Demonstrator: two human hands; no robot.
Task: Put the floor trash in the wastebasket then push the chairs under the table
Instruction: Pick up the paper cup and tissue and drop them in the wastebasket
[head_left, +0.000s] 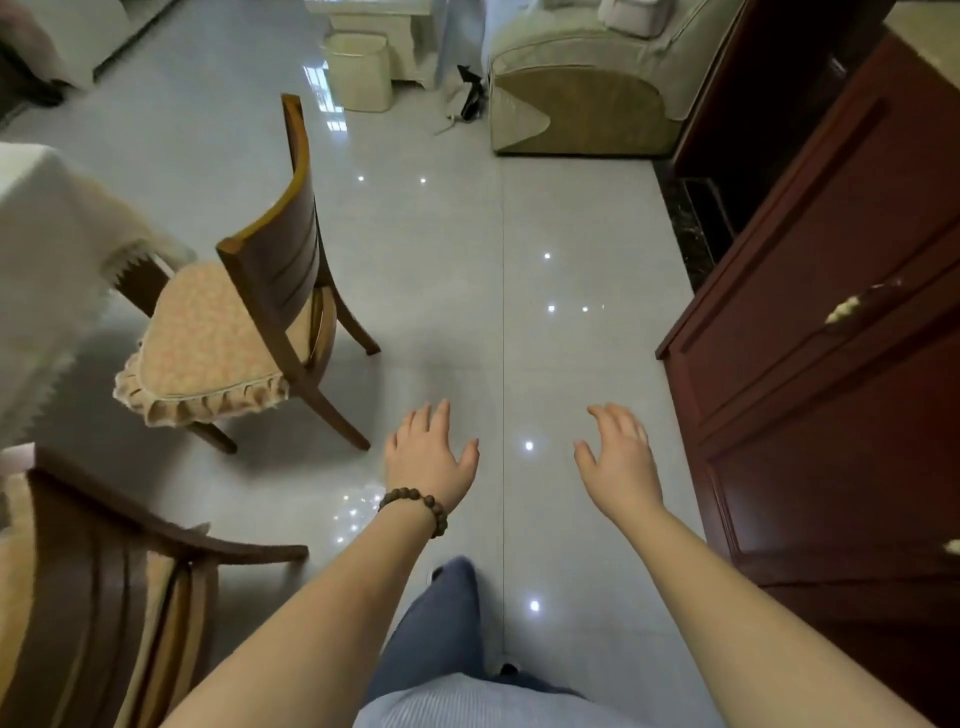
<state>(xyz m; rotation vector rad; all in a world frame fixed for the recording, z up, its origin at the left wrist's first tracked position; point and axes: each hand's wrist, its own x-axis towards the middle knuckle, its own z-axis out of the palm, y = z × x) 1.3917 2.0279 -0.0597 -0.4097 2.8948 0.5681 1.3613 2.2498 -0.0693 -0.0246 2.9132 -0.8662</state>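
Table (36, 249) under white cloth sits far left, two wooden chairs (270, 291) pulled out beside it. Left hand (428, 449) and right hand (621, 457) hover with fingers spread, holding nothing. Wastebasket (361, 70) stands far ahead; dark trash (470, 96) lies right of it.

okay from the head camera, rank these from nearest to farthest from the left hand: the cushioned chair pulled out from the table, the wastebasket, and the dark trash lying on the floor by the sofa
From the left hand:
1. Cushioned chair, just ahead and to its left, beside the table.
2. Dark trash, far ahead on the floor at the sofa's corner.
3. Wastebasket, far ahead, left of the trash.
The last two lie at about the same depth, so their order is too close to call.
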